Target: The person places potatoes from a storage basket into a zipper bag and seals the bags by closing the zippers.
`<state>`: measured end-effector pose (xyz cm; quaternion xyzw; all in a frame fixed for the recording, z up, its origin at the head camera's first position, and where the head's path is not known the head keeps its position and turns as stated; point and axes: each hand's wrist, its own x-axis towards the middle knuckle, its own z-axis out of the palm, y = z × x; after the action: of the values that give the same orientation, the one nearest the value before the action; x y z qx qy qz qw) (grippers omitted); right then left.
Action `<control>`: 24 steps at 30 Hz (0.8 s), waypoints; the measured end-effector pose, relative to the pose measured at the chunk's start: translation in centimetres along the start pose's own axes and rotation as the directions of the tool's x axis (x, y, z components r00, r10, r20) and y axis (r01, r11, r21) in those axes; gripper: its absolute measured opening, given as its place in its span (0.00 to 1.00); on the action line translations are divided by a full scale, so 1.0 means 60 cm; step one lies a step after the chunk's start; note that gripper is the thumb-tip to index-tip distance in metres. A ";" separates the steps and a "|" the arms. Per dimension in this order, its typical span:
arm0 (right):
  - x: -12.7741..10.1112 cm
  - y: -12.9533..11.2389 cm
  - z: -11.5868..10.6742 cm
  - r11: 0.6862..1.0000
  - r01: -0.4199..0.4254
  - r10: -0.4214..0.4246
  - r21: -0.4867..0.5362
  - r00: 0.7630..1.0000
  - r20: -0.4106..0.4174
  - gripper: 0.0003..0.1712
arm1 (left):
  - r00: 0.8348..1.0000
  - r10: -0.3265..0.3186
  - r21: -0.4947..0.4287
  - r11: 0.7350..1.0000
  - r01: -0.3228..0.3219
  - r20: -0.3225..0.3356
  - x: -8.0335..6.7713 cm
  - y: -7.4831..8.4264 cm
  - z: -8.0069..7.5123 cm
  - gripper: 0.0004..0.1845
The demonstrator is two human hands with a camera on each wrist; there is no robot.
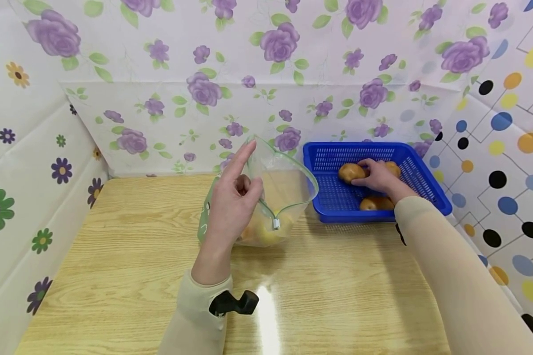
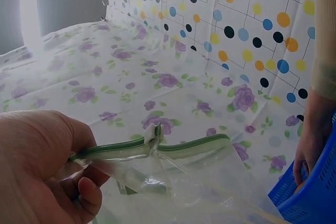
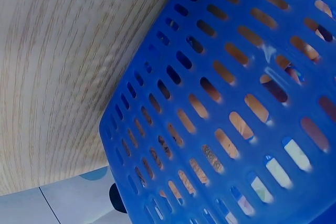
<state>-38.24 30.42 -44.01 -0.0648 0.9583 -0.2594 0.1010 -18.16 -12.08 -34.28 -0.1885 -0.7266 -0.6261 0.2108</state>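
My left hand (image 1: pixel 233 199) pinches the rim of a clear zip bag (image 1: pixel 288 185) between thumb and fingers, and the bag's mouth gapes. Green zip strips with a white slider (image 1: pixel 276 224) run along that mouth, and the left wrist view shows the strip (image 2: pixel 199 144) leading out from my left hand (image 2: pixel 47 166). Yellowish shapes show blurred through the bag's lower part. Inside the blue basket (image 1: pixel 337 216), my right hand (image 1: pixel 379 176) has its thumb and fingers around a brown potato (image 1: pixel 351 173). Another potato (image 1: pixel 376 203) lies near the front wall; one more (image 1: pixel 393 169) is partly behind the hand.
The basket stands at the right rear of the wooden table (image 1: pixel 137 256), beside the bag. Its slotted wall (image 3: pixel 210 98) fills most of the right wrist view and hides that hand. Flower-print sheeting (image 1: pixel 160 123) hangs behind, and dotted sheeting (image 1: pixel 511 162) borders the right side.
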 end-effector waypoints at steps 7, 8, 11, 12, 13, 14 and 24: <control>-0.008 -0.016 0.005 0.999 -0.002 0.001 0.046 1.000 0.014 0.47 | 1.000 0.002 -0.001 1.000 -0.002 0.002 0.001 -0.001 0.000 0.36; -0.007 -0.016 0.006 0.999 -0.003 0.002 0.047 1.000 0.010 0.46 | 1.000 0.002 -0.002 1.000 -0.002 0.002 0.001 -0.001 0.000 0.36; -0.016 -0.031 0.005 0.999 -0.012 0.012 0.040 1.000 0.001 0.43 | 1.000 0.005 -0.005 1.000 -0.005 0.001 0.001 -0.001 0.000 0.37; -0.016 -0.031 0.005 0.999 -0.012 0.012 0.035 1.000 -0.002 0.43 | 1.000 0.006 -0.005 1.000 -0.006 0.001 0.001 -0.001 0.000 0.37; -0.016 -0.032 0.006 0.999 -0.014 0.014 0.033 1.000 -0.004 0.43 | 1.000 0.006 -0.002 1.000 -0.006 0.001 0.001 -0.001 0.000 0.37; -0.016 -0.031 0.006 0.999 -0.014 0.014 0.029 1.000 -0.009 0.44 | 1.000 0.005 0.001 1.000 -0.005 0.001 0.001 -0.001 0.000 0.37; -0.029 -0.047 -0.003 0.991 0.019 -0.009 0.133 0.997 -0.078 0.42 | 1.000 0.002 -0.004 1.000 -0.002 0.006 0.000 0.000 -0.001 0.37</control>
<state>-36.40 28.40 -42.13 -0.0546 0.9415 -0.3258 0.0662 -18.17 -12.12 -34.28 -0.1915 -0.7258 -0.6268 0.2088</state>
